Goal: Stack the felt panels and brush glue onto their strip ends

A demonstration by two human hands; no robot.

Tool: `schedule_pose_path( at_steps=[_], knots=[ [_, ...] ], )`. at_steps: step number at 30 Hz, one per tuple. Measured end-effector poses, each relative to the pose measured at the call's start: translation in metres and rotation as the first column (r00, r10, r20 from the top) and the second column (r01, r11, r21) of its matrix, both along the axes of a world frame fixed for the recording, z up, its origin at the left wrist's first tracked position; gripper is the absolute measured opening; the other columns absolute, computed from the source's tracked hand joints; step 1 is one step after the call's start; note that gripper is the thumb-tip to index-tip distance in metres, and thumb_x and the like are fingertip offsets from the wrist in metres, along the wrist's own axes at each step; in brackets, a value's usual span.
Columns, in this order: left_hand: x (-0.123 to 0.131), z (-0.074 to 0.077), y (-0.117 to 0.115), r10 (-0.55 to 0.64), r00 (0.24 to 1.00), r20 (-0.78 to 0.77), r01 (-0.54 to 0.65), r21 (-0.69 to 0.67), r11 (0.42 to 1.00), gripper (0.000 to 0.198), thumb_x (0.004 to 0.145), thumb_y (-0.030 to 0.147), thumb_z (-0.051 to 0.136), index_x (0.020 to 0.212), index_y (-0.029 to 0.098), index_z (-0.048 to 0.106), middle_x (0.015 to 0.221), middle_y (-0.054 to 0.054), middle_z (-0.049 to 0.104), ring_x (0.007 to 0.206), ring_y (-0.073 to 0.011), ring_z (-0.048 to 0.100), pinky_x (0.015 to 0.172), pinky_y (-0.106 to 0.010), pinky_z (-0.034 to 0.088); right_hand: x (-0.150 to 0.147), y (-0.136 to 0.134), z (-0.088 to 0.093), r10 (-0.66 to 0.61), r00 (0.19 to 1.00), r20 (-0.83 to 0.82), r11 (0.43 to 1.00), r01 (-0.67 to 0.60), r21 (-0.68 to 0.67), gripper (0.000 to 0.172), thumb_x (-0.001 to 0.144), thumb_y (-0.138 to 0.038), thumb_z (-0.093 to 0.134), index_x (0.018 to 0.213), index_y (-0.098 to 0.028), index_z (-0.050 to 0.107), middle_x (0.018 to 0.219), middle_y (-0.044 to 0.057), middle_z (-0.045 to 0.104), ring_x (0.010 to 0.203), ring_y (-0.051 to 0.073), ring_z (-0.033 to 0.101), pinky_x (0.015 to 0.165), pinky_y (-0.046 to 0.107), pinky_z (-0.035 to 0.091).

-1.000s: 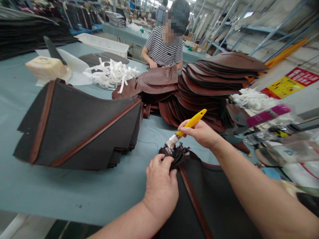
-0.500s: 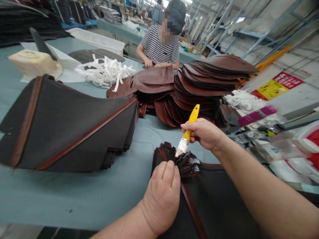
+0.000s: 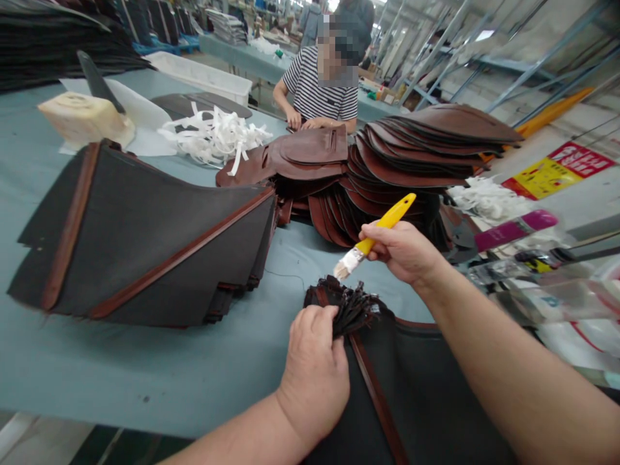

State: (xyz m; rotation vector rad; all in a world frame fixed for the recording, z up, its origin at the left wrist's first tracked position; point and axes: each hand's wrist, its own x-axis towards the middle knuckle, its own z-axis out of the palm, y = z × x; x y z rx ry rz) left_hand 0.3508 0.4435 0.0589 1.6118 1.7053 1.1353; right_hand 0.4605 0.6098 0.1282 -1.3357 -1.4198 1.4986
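My right hand (image 3: pixel 400 250) grips a paintbrush (image 3: pixel 376 234) with a yellow handle and white-smeared bristles. The bristle tip hangs just above a fanned bundle of dark strip ends (image 3: pixel 357 310). My left hand (image 3: pixel 317 361) is closed on the left side of that bundle, thumb and fingers pinching the edges of the pieces. Beneath it lies a stack of black panels (image 3: pixel 431 387) with a brown strip running down it. Bits of white show on the strip ends. What my left fingertips press on is partly hidden.
At left lies another stack of black panels (image 3: pixel 159 252) with brown strips. Brown leather pieces (image 3: pixel 416 148) are piled ahead. White strips (image 3: pixel 217 135), a yellowish block (image 3: pixel 82 119) and a white tray (image 3: pixel 203 77) sit farther back. A person in a striped shirt (image 3: pixel 320 84) works opposite.
The paintbrush has lifted off the strip ends and tilted over, its handle leaning further right. My left hand has shifted its hold on the bundle slightly. The whole view has swung a little.
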Motion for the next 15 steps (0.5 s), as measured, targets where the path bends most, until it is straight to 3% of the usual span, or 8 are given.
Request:
schedule_pose_path(
  at_steps=[3,5,10,15],
  knots=[
    [-0.001,0.001,0.002,0.012,0.999,0.031,-0.009,-0.079,0.997,0.031,0.070,0.001,0.051,0.097,0.017,0.054,0.093,-0.006,0.054,0.091,-0.0214,0.049,0.083,-0.045,0.046,-0.006,-0.004,-0.008,0.310,0.950,0.035,0.950,-0.311,0.023,0.016,0.062,-0.028,0.069,0.065,-0.014,0.062,0.056,0.000,0.055,0.050,0.010,0.047,0.047,0.022,0.039],
    [-0.002,-0.001,0.002,0.062,0.998,0.027,-0.060,-0.082,0.995,0.033,0.069,0.002,0.055,0.097,0.019,0.056,0.100,-0.007,0.053,0.097,-0.0228,0.048,0.086,-0.047,0.044,-0.006,-0.005,-0.013,0.429,0.895,0.125,0.901,-0.434,0.014,0.015,0.062,-0.027,0.068,0.066,-0.014,0.062,0.059,0.000,0.056,0.054,0.011,0.048,0.051,0.023,0.039],
    [-0.003,-0.010,0.003,0.128,0.992,0.001,-0.127,-0.097,0.987,0.037,0.068,0.008,0.062,0.100,0.025,0.059,0.118,-0.010,0.050,0.110,-0.0296,0.045,0.088,-0.056,0.042,0.001,-0.001,-0.015,0.298,0.937,0.183,0.929,-0.328,0.170,0.014,0.067,-0.029,0.065,0.067,-0.016,0.061,0.058,-0.001,0.053,0.055,0.012,0.046,0.054,0.024,0.037],
    [-0.003,-0.011,0.002,0.115,0.992,0.052,-0.111,-0.087,0.990,0.039,0.068,0.006,0.060,0.102,0.025,0.058,0.112,-0.008,0.054,0.108,-0.0260,0.047,0.091,-0.052,0.043,0.002,-0.001,-0.018,0.372,0.915,0.157,0.915,-0.390,0.106,0.015,0.065,-0.030,0.066,0.068,-0.015,0.062,0.059,0.000,0.054,0.055,0.012,0.046,0.054,0.025,0.037]
  ],
)
